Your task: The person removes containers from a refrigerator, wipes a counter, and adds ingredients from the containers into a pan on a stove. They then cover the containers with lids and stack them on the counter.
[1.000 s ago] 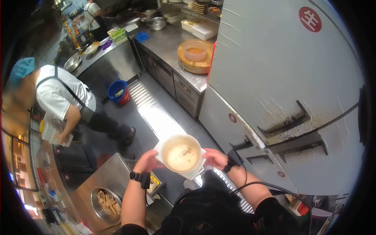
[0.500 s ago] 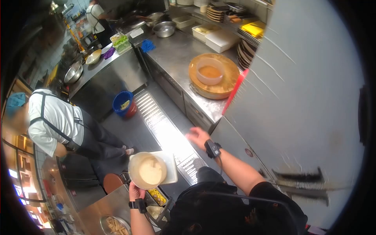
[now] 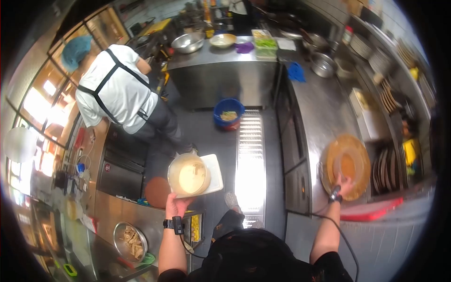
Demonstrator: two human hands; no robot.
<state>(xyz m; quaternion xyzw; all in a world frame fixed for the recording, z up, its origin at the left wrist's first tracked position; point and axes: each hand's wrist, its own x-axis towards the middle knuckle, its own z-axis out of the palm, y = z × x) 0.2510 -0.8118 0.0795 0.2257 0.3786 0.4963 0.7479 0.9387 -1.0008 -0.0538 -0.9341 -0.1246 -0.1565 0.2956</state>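
Note:
My left hand point(image 3: 178, 206) is closed around the underside of a round plastic tub point(image 3: 174, 171) with a pale, creamy mass inside. A white rectangular tray point(image 3: 214, 171) sits with the tub, partly hidden beneath it. To the right, my right hand point(image 3: 346, 185) grips the near rim of a round translucent container point(image 3: 361, 164) holding orange-brown contents. That container stands on a thick round wooden chopping board point(image 3: 331, 184) on the steel counter.
A co-worker point(image 3: 120, 89) in a white shirt and blue cap stands at the left counter. A blue bucket point(image 3: 229, 107) is on the floor beside a metal drain grate point(image 3: 250, 155). A steel bowl point(image 3: 117, 237) of pale brown pieces rests at lower left. Plates line the right shelf point(image 3: 404, 51).
My view has turned left. My right hand has reached out from above the floor to the container on the chopping board. My left hand still holds the tub and tray.

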